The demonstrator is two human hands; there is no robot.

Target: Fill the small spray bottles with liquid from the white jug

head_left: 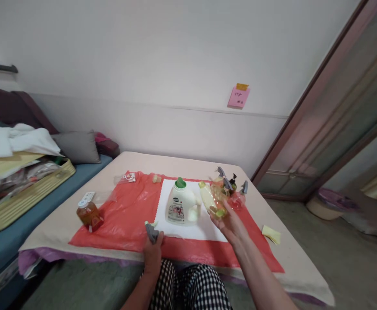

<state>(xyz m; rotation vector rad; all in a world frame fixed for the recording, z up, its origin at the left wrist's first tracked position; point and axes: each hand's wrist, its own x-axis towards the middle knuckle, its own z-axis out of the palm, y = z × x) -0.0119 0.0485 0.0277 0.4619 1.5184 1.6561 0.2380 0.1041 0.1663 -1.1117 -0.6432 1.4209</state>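
My left hand is closed around a grey spray trigger head at the front edge of the red sheet. My right hand grips a clear yellowish bottle, tilted, its pale yellow neck up and to the left. Between the hands stands a large white jug with a handle, a printed label and a green cap. It rests on a white paper sheet. Just behind my right hand are several bottles with grey trigger heads and a black pump top, partly hidden.
The red plastic sheet covers much of the table. An amber jar with a white lid stands left. A folded yellow cloth lies right. A pink note is on the wall. A bed with a grey pillow is left.
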